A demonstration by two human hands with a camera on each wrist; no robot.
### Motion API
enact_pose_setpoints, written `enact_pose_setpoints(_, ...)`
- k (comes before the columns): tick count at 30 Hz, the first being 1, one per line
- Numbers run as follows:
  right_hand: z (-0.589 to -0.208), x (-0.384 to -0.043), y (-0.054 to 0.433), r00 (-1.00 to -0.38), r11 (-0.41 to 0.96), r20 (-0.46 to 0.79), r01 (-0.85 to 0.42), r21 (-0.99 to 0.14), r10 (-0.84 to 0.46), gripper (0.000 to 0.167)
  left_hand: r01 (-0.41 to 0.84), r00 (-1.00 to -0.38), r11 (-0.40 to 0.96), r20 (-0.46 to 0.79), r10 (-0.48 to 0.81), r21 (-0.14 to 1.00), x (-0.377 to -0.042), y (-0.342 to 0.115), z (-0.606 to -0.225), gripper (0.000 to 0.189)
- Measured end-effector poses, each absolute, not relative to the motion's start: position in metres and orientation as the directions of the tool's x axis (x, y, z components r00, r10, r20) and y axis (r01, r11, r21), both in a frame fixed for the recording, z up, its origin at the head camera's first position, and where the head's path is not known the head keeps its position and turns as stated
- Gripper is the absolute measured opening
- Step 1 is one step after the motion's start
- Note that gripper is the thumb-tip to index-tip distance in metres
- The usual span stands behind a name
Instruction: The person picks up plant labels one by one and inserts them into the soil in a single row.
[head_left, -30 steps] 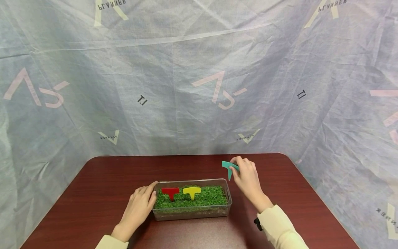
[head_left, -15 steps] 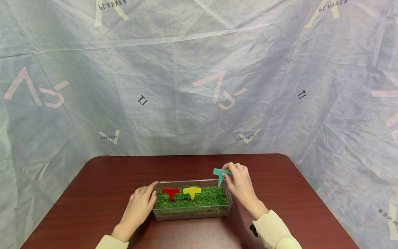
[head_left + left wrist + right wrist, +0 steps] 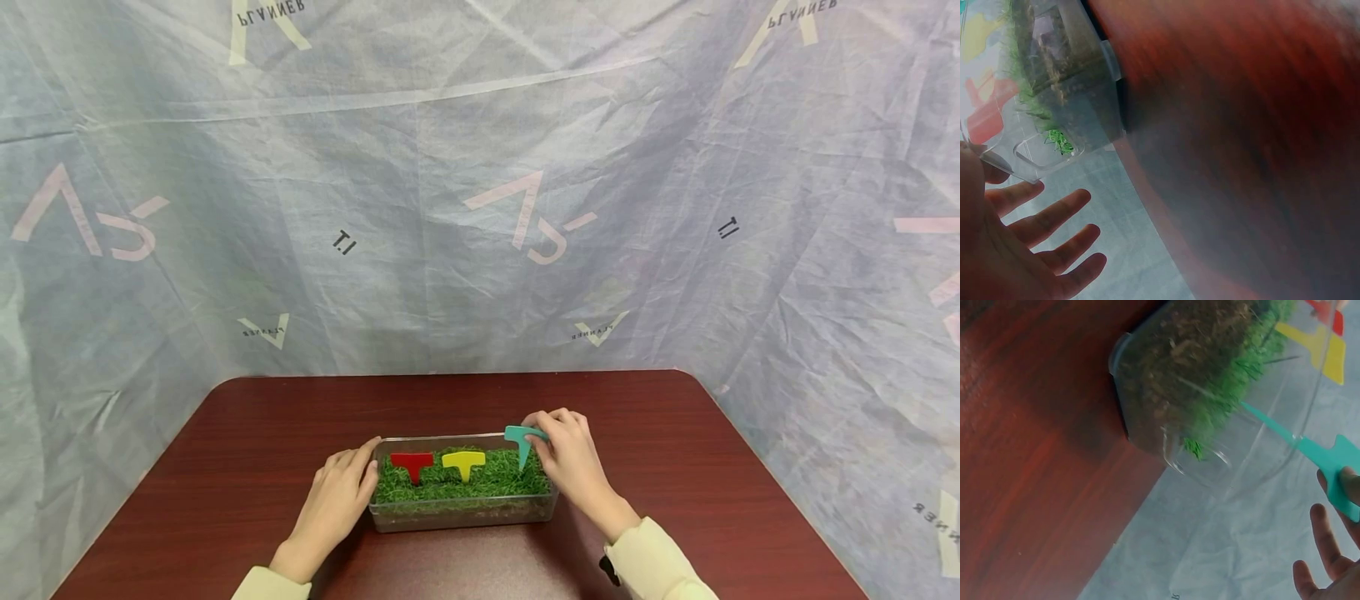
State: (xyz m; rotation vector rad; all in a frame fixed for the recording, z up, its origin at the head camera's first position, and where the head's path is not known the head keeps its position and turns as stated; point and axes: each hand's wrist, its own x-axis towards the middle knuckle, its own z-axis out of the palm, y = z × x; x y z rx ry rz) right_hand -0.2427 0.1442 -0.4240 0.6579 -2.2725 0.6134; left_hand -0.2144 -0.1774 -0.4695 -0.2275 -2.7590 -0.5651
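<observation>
A clear plastic box (image 3: 463,513) holds green grass (image 3: 487,475) over brown soil. Upright in the grass stand a red T-shaped plant label (image 3: 412,461) and a yellow plant label (image 3: 463,460). With thumb and fingers, my right hand (image 3: 572,457) pinches one end of a teal plant label (image 3: 517,435) at the box's right side. Its pointed stem (image 3: 1272,425) reaches down to the grass; how deep the tip sits is unclear. My left hand (image 3: 335,498) touches the box's left end with thumb and index finger, while its other fingers extend loosely.
The box rests on a dark red wooden table (image 3: 285,417). Behind and beside the table hangs a grey cloth (image 3: 420,275) with printed letters. A small black object (image 3: 609,570) shows by the right sleeve.
My right hand has carried the teal plant label left and down, from beyond the box's right end to the grass. The left hand and the box have stayed put.
</observation>
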Motion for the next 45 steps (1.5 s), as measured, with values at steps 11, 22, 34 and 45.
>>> enact_pose_setpoints(11, -0.435, -0.243, 0.142, -0.619, 0.750, 0.718, -0.627, -0.209, -0.318, 0.020, 0.209, -0.943, 0.907, 0.319, 0.089, 0.365, -0.214, -0.177, -0.468, 0.041)
enact_pose_setpoints(22, -0.441, -0.242, 0.140, -0.641, 0.752, 0.685, -0.626, -0.206, -0.347, 0.019, 0.206, -0.942, 0.908, 0.325, 0.083, 0.365, -0.215, -0.178, -0.470, 0.041)
enact_pose_setpoints(34, -0.446, -0.241, 0.140, -0.641, 0.741, 0.663, -0.644, -0.190, -0.387, 0.020, 0.210, -0.940, 0.906, 0.332, 0.083, 0.367, -0.215, -0.178, -0.471, 0.040)
enact_pose_setpoints(45, -0.449, -0.242, 0.139, -0.661, 0.743, 0.630, -0.641, -0.193, -0.407, 0.019, 0.215, -0.938, 0.908, 0.336, 0.089, 0.360, -0.216, -0.179, -0.473, 0.040)
